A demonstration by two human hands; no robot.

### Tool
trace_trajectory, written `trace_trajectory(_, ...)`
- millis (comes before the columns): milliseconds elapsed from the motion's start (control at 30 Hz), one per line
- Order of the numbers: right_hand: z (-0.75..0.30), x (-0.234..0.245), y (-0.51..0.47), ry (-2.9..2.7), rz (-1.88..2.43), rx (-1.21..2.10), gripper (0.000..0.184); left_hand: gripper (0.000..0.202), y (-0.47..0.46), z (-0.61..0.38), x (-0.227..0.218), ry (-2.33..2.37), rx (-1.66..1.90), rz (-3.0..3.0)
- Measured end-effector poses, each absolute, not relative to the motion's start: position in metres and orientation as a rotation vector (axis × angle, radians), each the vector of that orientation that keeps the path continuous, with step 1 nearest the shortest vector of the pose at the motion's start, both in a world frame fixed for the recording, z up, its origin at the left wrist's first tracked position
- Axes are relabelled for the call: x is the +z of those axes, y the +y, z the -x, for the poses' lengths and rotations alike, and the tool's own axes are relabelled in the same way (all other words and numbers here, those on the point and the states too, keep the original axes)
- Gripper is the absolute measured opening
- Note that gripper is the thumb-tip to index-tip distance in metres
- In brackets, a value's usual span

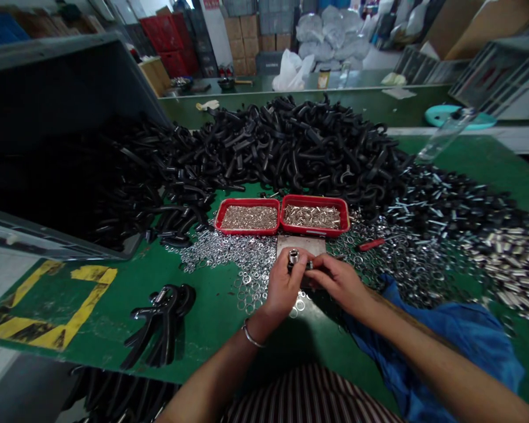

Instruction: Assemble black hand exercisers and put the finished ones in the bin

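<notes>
My left hand point(283, 283) is closed around a small silver ring-topped metal part point(293, 256) with a dark piece beside it. The fingers of my right hand point(338, 284) pinch together against the same part from the right; what lies between their tips is too small to make out. Both hands are over a flat metal plate point(301, 243). Just beyond them stand two red trays, one with tiny metal pieces point(249, 217), the other with small pins point(312, 216). Loose washers point(251, 276) lie around the left hand.
Black curved handles point(282, 147) form a large heap at the back, spilling from a grey crate point(136, 235). Assembled black handles point(163, 323) lie at left. To the right are a red-handled screwdriver point(371, 244), bolts point(423, 200), metal sleeves point(520, 264) and blue cloth point(449, 341).
</notes>
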State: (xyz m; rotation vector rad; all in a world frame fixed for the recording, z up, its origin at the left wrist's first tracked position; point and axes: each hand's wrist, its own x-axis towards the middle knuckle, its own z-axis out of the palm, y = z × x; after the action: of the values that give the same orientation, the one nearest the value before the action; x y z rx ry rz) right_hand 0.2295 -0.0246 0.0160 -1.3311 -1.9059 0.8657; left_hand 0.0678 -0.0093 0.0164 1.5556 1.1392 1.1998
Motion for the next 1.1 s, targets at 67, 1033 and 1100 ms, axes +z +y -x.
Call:
trace_trajectory(67,-0.242,0.012,-0.030,-1.970,1.405,0.813,0.019,0.029,-0.003,-0.063,0.014,1.133,1.202,-1.488)
trace_trajectory(1033,-0.533,-0.025,0.025,-1.915,2.274,0.066,0.013,0.035,0.008,-0.088,-0.003,1.168,1.018,-1.086)
trace_trajectory(1100,-0.530,-0.020,0.020,-1.941,2.261,0.104,0.014,0.034,0.010,-0.088,-0.007,1.123,1.061,-0.943)
